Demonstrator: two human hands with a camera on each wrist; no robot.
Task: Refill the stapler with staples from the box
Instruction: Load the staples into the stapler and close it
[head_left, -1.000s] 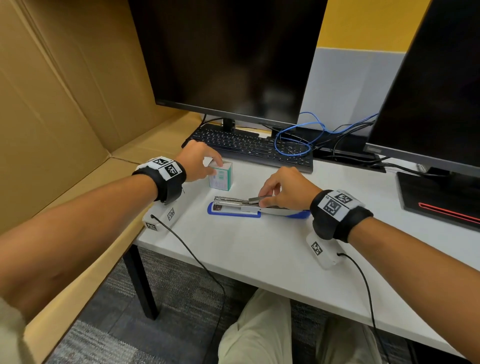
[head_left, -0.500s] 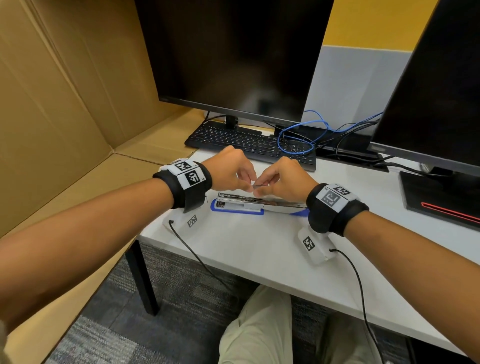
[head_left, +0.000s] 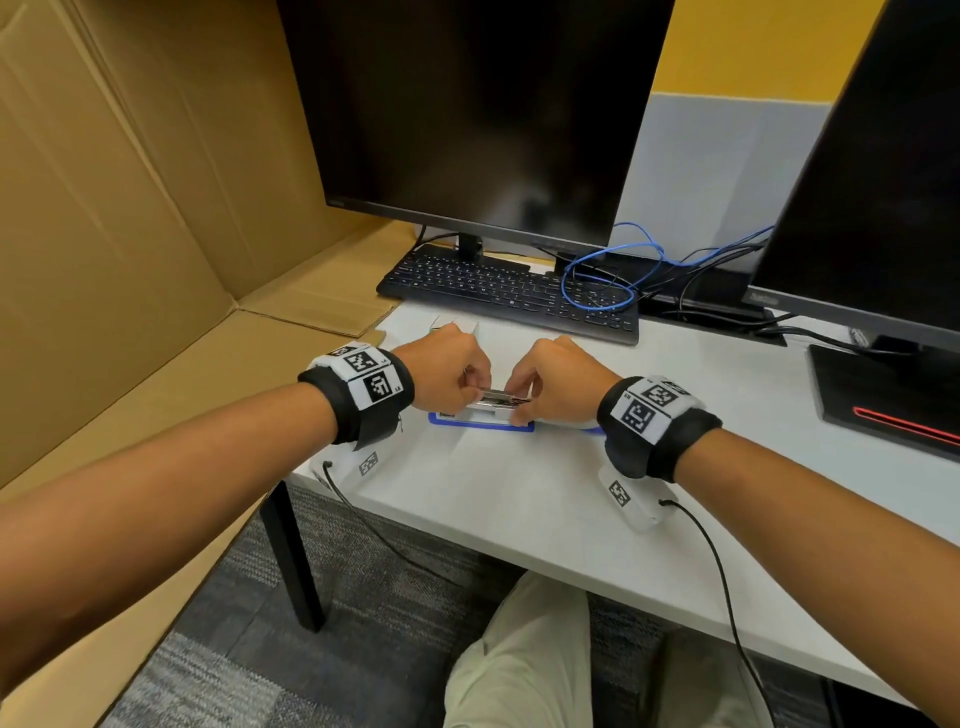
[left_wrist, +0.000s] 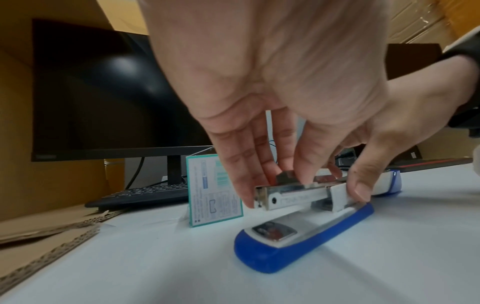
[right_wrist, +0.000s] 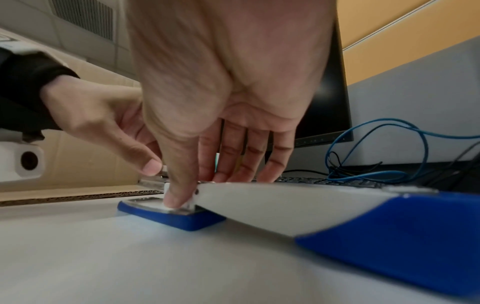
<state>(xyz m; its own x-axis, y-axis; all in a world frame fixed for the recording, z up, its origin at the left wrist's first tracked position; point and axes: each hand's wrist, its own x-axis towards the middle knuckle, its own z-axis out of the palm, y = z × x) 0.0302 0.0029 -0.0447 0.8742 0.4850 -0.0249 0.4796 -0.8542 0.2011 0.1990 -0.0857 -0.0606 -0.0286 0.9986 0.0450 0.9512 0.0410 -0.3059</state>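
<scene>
The blue and white stapler (head_left: 483, 420) lies opened flat on the white desk, its metal magazine (left_wrist: 293, 197) facing up and its white and blue cover (right_wrist: 311, 209) folded back to the right. My left hand (head_left: 480, 389) pinches a grey strip of staples (left_wrist: 285, 176) on top of the magazine. My right hand (head_left: 522, 402) grips the magazine from the right, thumb (right_wrist: 179, 195) on the near side and fingers (right_wrist: 241, 168) on the far side. The teal and white staple box (left_wrist: 213, 191) stands just behind the stapler, mostly hidden by my left hand in the head view.
A black keyboard (head_left: 509, 291) and a monitor (head_left: 467, 114) stand behind the box, with blue and black cables (head_left: 613, 275) to their right. A second monitor (head_left: 883, 208) stands at the right. Cardboard sheets (head_left: 130, 208) border the desk's left edge.
My left hand left the staple box and came to the stapler. The strip that my right hand held now sits on the magazine under my left fingers. My right hand shifted to the magazine.
</scene>
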